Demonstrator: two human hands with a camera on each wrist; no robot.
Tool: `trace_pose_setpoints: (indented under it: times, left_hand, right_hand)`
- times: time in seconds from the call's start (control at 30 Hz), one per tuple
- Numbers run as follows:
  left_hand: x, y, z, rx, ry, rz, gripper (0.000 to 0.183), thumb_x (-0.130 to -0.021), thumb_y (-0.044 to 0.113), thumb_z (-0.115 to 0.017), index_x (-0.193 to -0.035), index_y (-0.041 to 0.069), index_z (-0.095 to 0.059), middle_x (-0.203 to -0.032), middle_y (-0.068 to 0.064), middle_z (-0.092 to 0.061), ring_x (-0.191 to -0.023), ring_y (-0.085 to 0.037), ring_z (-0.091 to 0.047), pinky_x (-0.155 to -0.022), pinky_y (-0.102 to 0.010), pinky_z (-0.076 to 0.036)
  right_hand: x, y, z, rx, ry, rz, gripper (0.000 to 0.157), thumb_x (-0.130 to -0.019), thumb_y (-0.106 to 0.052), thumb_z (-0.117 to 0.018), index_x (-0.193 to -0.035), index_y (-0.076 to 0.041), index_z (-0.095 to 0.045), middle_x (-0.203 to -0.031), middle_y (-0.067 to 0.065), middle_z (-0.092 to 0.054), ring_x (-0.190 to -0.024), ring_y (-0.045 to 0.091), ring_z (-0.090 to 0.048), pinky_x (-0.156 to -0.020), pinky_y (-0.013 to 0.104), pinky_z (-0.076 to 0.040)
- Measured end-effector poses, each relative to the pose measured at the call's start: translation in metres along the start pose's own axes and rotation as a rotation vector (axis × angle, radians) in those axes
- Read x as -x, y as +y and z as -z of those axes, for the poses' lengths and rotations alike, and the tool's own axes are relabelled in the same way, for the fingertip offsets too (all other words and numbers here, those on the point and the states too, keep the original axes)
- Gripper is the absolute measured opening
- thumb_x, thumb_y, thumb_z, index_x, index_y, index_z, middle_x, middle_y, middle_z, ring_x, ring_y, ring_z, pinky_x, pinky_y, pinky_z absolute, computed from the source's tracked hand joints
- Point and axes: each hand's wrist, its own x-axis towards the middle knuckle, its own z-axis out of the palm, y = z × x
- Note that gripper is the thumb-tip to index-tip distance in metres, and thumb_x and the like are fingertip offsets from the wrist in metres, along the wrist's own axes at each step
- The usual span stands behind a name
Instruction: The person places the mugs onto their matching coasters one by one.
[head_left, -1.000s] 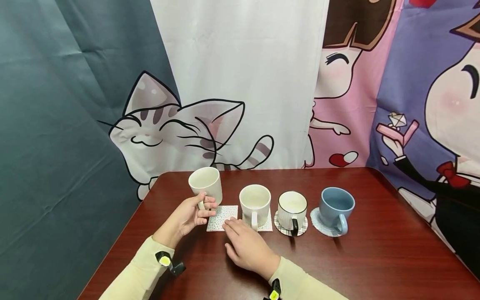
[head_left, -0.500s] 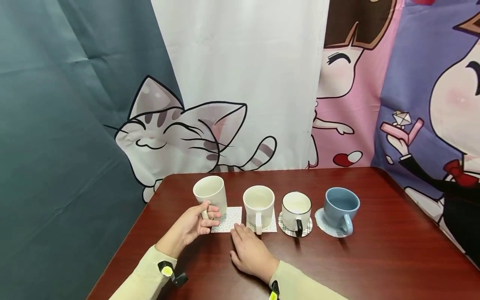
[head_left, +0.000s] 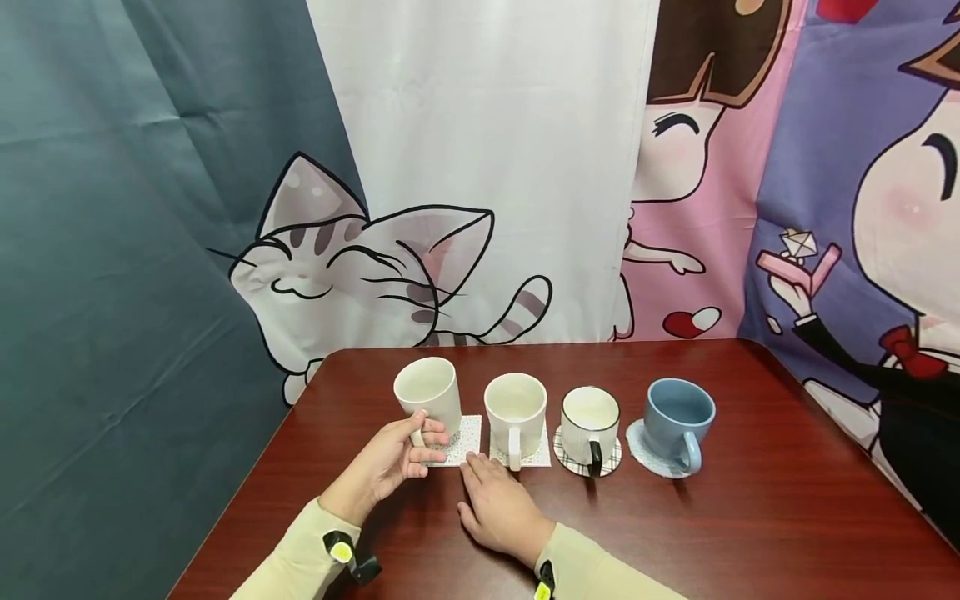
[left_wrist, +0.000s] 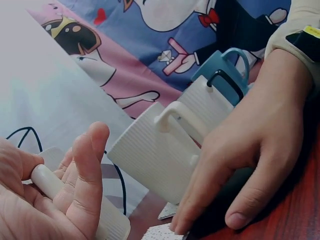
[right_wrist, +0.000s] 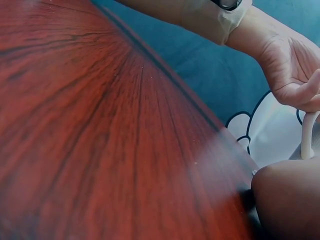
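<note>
My left hand [head_left: 401,454] grips the handle of a white mug [head_left: 433,392], which tilts slightly over a speckled square coaster [head_left: 467,440] at the left of the row. In the left wrist view, thumb and fingers close round that mug's handle [left_wrist: 47,181]. My right hand [head_left: 501,504] lies with straight fingers, palm down, its fingertips right at the coaster's front corner. Close beyond those fingers stands a second white mug [head_left: 516,408], ribbed in the left wrist view, on another square coaster [head_left: 542,454]. The right wrist view shows the left hand [right_wrist: 295,75] above the table edge.
To the right stand a white mug with a black rim and handle [head_left: 588,421] on a round plaid coaster [head_left: 617,457] and a blue mug [head_left: 678,417] on a round pale-blue coaster [head_left: 637,446]. A cartoon-printed curtain [head_left: 495,125] hangs behind the brown table [head_left: 750,517].
My left hand has brought the white mug rightward and lower, so it now overlaps the left coaster. My right hand has drawn slightly toward me and off most of that coaster.
</note>
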Motion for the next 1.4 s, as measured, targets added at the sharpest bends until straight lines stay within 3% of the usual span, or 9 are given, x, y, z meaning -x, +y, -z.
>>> trace_pose_setpoints:
  times: [0.43, 0.73, 1.03, 1.4]
  left_hand:
    - [-0.007, -0.016, 0.000, -0.006, 0.002, 0.024, 0.041, -0.111, 0.037, -0.034, -0.107, 0.007, -0.062, -0.098, -0.001, -0.075, -0.076, -0.010, -0.075, -0.056, -0.019, -0.055]
    - [-0.011, -0.027, -0.003, -0.029, 0.042, 0.036, 0.042, -0.111, 0.036, -0.036, -0.112, 0.001, -0.060, -0.098, -0.003, -0.073, -0.075, -0.011, -0.074, -0.056, -0.019, -0.055]
    - [-0.015, -0.033, -0.004, -0.046, 0.061, 0.042, 0.038, -0.111, 0.036, -0.036, -0.104, 0.007, -0.061, -0.091, -0.001, -0.072, -0.070, -0.009, -0.072, -0.053, -0.019, -0.053]
    - [-0.012, -0.038, -0.005, -0.035, 0.030, 0.047, 0.037, -0.111, 0.036, -0.038, -0.098, 0.010, -0.061, -0.086, 0.001, -0.070, -0.062, -0.006, -0.068, -0.050, -0.018, -0.051]
  right_hand:
    - [0.000, 0.001, 0.000, -0.008, 0.025, 0.012, 0.055, -0.095, -0.035, -0.063, -0.134, 0.004, -0.060, -0.142, 0.021, -0.057, -0.131, 0.034, -0.055, -0.110, 0.045, -0.044]
    - [-0.002, 0.000, -0.002, -0.016, 0.010, 0.008, 0.057, -0.094, -0.036, -0.063, -0.136, 0.003, -0.059, -0.143, 0.020, -0.056, -0.132, 0.033, -0.054, -0.110, 0.044, -0.043]
    - [-0.001, 0.002, 0.000, -0.023, 0.026, 0.012, 0.056, -0.094, -0.034, -0.064, -0.135, 0.004, -0.060, -0.142, 0.021, -0.056, -0.131, 0.034, -0.055, -0.109, 0.046, -0.044]
    - [-0.002, 0.001, -0.001, -0.017, 0.006, 0.004, 0.057, -0.094, -0.035, -0.064, -0.136, 0.004, -0.059, -0.143, 0.020, -0.056, -0.132, 0.033, -0.055, -0.110, 0.045, -0.044]
